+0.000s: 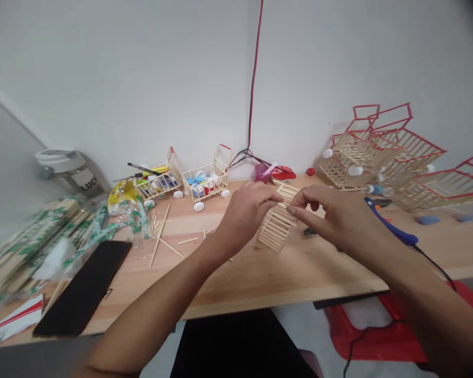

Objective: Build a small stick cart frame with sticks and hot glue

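Both my hands hold up a small lattice panel of wooden sticks (276, 228) above the wooden desk (284, 273). Its lower end tilts toward me, close to or resting on the desk. My left hand (246, 215) pinches the panel's upper part from the left. From the right, my right hand (331, 216) grips the same part with its fingertips. The hands partly hide the panel's top end. A blue hot glue gun (390, 228) lies just beyond my right hand.
Small stick carts on bottle-cap wheels (207, 178) stand at the back. Larger red-framed carts (378, 152) crowd the right. Loose sticks (161, 236) lie left of my left hand, near wrapped stick bundles (31, 247) and a black phone (82, 289).
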Demonstrator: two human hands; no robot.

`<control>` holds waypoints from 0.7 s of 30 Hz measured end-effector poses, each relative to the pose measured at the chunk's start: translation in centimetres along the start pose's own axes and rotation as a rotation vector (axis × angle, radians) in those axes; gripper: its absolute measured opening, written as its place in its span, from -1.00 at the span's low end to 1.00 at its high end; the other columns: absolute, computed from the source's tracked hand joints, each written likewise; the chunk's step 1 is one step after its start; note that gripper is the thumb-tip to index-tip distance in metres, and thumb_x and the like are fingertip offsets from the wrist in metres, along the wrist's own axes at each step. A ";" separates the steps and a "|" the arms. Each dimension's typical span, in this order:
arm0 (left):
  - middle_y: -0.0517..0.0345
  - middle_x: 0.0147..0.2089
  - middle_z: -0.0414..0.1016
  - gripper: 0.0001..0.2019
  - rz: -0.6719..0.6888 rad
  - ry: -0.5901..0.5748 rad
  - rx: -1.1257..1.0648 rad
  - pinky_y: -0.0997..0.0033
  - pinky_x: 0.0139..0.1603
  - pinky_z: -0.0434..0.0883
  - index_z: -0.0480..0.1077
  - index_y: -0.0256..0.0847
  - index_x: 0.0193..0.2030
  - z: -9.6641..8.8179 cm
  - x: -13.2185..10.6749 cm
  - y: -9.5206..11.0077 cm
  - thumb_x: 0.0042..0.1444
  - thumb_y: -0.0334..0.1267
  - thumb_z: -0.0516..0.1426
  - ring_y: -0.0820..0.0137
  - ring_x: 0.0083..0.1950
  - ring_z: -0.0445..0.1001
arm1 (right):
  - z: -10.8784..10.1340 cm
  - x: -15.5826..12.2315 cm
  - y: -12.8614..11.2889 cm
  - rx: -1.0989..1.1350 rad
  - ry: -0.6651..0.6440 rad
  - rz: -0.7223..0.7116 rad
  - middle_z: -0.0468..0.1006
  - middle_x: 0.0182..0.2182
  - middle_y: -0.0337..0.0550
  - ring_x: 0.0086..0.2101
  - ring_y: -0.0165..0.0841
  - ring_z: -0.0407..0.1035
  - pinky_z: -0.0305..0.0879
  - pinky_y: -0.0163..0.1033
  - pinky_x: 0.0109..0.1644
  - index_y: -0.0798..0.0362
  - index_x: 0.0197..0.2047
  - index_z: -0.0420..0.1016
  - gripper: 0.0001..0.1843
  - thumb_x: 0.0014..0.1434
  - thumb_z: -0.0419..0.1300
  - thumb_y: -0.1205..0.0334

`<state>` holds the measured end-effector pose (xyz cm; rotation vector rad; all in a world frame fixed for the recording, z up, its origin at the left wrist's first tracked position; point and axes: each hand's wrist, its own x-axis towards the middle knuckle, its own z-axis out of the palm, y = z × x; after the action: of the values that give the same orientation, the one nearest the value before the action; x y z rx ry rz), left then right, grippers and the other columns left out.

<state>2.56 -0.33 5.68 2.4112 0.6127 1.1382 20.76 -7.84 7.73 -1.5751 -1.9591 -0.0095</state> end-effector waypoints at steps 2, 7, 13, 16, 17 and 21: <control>0.10 -0.10 0.63 -0.81 -0.039 0.049 -0.015 0.29 0.03 0.38 0.54 -0.20 -0.16 -0.1 -0.2 -0.2 0.23 -0.48 0.11 0.33 -0.03 0.52 | -0.2 0.1 -0.2 -0.040 -0.041 0.030 0.46 -0.53 -0.23 -0.49 -0.38 0.28 0.07 -0.27 -0.39 0.03 -0.46 0.46 -0.82 0.17 0.17 0.22; 0.12 -0.19 0.64 -0.82 -0.139 0.063 -0.016 0.34 -0.08 0.40 0.54 -0.22 -0.23 -0.5 -0.6 -0.6 0.18 -0.51 0.14 0.36 -0.13 0.54 | -0.6 0.6 -1.1 -0.151 -0.176 0.124 0.50 -0.50 -0.21 -0.47 -0.36 0.31 0.07 -0.26 -0.38 0.04 -0.47 0.45 -0.80 0.18 0.19 0.21; 0.11 -0.24 0.66 -0.86 -0.149 0.017 -0.003 0.38 -0.15 0.38 0.57 -0.25 -0.27 -0.3 -1.1 -0.8 0.17 -0.49 0.18 0.39 -0.21 0.54 | -0.1 1.5 -0.9 -0.285 -0.226 0.123 0.46 -0.54 -0.21 -0.51 -0.37 0.25 0.00 -0.25 -0.41 0.03 -0.51 0.38 -0.76 0.17 0.18 0.16; 0.12 -0.25 0.66 -0.87 -0.138 0.013 -0.007 0.39 -0.17 0.38 0.58 -0.25 -0.28 -0.3 -1.1 -0.8 0.18 -0.48 0.19 0.39 -0.22 0.54 | 0.0 2.0 -0.7 -0.306 -0.262 0.120 0.42 -0.57 -0.23 -0.54 -0.39 0.21 -0.02 -0.25 -0.41 0.03 -0.53 0.35 -0.73 0.18 0.16 0.17; 0.12 -0.25 0.66 -0.87 -0.133 0.012 -0.009 0.39 -0.17 0.38 0.58 -0.24 -0.28 -0.3 -1.1 -0.8 0.17 -0.47 0.19 0.39 -0.21 0.54 | -0.1 2.1 -0.8 -0.305 -0.280 0.121 0.41 -0.58 -0.23 -0.55 -0.40 0.19 -0.03 -0.25 -0.41 0.03 -0.54 0.34 -0.73 0.18 0.16 0.17; 0.12 -0.27 0.66 -0.86 -0.130 0.014 0.011 0.38 -0.17 0.38 0.59 -0.22 -0.29 -0.3 -0.9 -0.9 0.16 -0.48 0.20 0.38 -0.21 0.55 | -0.6 2.6 -1.4 -0.285 -0.326 0.129 0.39 -0.61 -0.25 -0.56 -0.44 0.18 -0.01 -0.26 -0.40 0.04 -0.57 0.34 -0.71 0.17 0.17 0.19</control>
<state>1.59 -0.09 4.83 2.3370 0.7705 1.1006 19.57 -6.12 9.93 -1.9913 -2.1726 0.0227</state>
